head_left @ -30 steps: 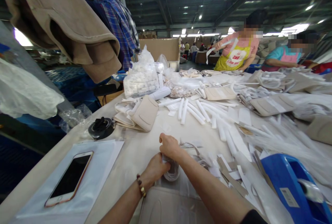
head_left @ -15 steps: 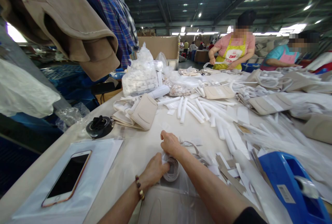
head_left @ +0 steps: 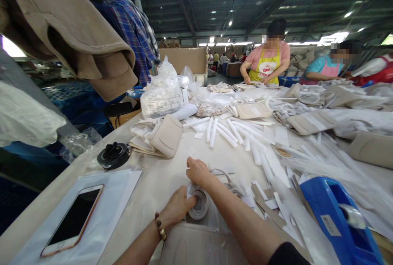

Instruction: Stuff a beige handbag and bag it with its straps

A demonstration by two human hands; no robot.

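Two hands meet on a coiled white strap (head_left: 199, 207) near the front edge of the table (head_left: 159, 179) — the left hand (head_left: 178, 207) pinches its side and the right hand (head_left: 198, 171) closes over its top. A phone (head_left: 72, 220) lies well apart on the left, and a blue tape dispenser (head_left: 334, 216) sits on the right.

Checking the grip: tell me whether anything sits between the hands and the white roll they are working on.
Nothing visible does. The left hand presses the white roll from its left side and the right hand closes over its top, both touching it directly.
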